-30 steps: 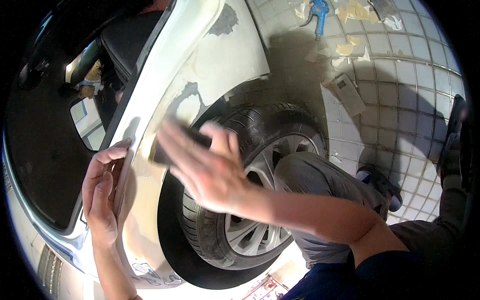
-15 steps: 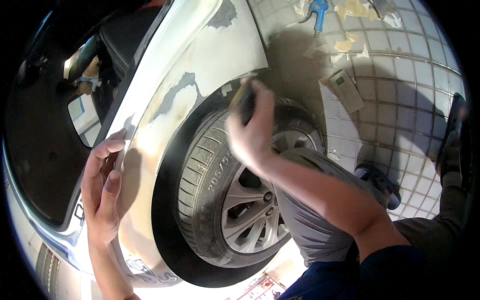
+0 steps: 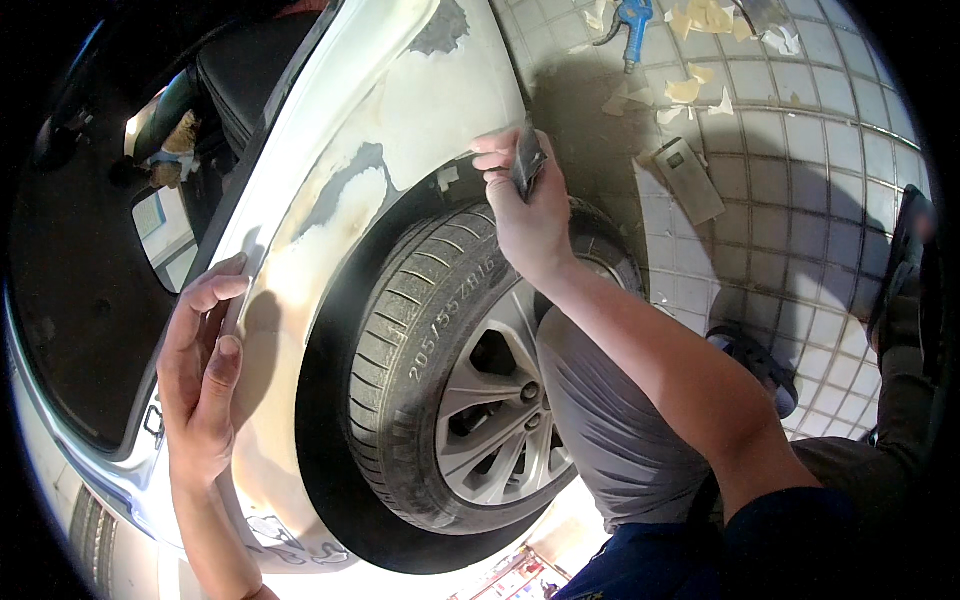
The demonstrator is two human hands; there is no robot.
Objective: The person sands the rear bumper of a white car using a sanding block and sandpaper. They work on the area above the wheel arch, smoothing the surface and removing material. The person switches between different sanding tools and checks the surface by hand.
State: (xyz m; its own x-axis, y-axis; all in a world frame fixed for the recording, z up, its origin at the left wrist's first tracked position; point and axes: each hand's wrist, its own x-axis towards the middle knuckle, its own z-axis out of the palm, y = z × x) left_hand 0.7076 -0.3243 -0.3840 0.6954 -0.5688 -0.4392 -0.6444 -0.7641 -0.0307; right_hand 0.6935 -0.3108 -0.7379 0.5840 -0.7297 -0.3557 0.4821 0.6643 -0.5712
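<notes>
My left hand (image 3: 205,370) rests on the car's body panel (image 3: 265,390) beside the window edge, its fingers loosely curved and holding nothing. At the top of the wheel arch, my right hand (image 3: 535,215) grips a small dark grey sanding pad (image 3: 527,162). Fingertips of that hand touch the panel's edge just above the tyre (image 3: 410,330). The panel is white, with bare grey patches (image 3: 345,185) and tan sanded areas around the arch. Part of the pad is hidden by my fingers.
A silver alloy wheel (image 3: 490,430) sits close to my bent knee (image 3: 600,420). On the tiled floor lie a blue air blow gun (image 3: 633,30), torn paper scraps (image 3: 683,90) and a pale flat box (image 3: 688,178). The dark car window (image 3: 90,330) is at left.
My right hand has moved up and to the right with the pad, which has turned more upright. My left hand stays on the panel.
</notes>
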